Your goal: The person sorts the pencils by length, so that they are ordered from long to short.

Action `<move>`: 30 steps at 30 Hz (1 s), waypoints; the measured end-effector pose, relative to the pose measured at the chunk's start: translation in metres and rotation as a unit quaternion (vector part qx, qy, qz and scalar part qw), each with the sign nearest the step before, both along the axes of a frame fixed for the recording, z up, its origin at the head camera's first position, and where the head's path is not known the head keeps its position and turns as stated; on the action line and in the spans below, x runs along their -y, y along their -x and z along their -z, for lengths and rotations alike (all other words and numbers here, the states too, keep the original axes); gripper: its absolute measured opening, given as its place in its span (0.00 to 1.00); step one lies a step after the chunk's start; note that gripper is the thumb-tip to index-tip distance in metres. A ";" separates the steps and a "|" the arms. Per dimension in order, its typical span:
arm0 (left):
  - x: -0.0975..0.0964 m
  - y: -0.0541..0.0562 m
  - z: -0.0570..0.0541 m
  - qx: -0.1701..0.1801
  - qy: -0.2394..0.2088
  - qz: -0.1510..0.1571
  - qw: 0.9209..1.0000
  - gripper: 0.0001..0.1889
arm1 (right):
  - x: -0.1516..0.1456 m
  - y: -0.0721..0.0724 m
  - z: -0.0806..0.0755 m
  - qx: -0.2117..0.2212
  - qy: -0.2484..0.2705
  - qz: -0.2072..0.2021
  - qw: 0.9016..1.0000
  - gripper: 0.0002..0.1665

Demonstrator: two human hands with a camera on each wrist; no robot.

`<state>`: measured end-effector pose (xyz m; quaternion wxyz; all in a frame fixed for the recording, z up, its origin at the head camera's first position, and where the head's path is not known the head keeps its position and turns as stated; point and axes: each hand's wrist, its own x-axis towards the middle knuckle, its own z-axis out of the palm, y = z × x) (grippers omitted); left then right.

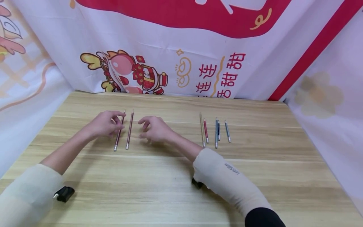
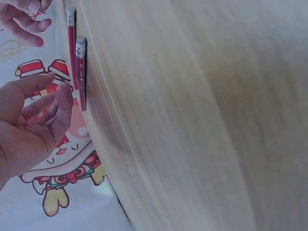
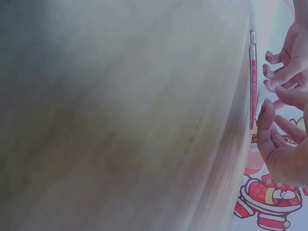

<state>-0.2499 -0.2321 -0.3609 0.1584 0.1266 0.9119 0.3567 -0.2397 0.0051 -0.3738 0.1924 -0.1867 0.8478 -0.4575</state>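
Note:
Two long dark-red pencils with white eraser ends lie side by side on the left half of the table: a left pencil point(image 1: 116, 142) and a right pencil point(image 1: 130, 130). My left hand point(image 1: 105, 124) hovers over the left pencil, thumb and forefinger apart, partly covering it; whether it touches is hard to tell. In the left wrist view, the hand point(image 2: 33, 120) holds nothing, with the pencils point(image 2: 81, 72) beside its fingertips. To the right of the pair, my right hand point(image 1: 157, 129) is held with loosely bent fingers and nothing in them.
Further right lie several more pencils: a long tan one point(image 1: 202, 132), a short red one point(image 1: 206, 131), a long blue one point(image 1: 216, 135), a short dark-blue one point(image 1: 219, 131) and a short light-blue one point(image 1: 228, 131). A printed cloth point(image 1: 158, 41) hangs behind the wooden table point(image 1: 158, 189).

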 end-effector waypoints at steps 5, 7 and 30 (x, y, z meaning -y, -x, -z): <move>-0.008 -0.003 -0.004 -0.009 -0.008 0.010 1.000 0.29 | -0.008 0.000 -0.001 -0.005 -0.002 0.003 1.000 0.31; -0.012 -0.004 -0.005 -0.016 -0.014 0.016 1.000 0.28 | -0.011 0.000 -0.001 -0.009 -0.005 0.004 1.000 0.32; -0.054 -0.004 -0.006 -0.016 -0.049 0.048 0.998 0.25 | -0.057 -0.003 0.003 0.007 0.035 0.025 0.999 0.33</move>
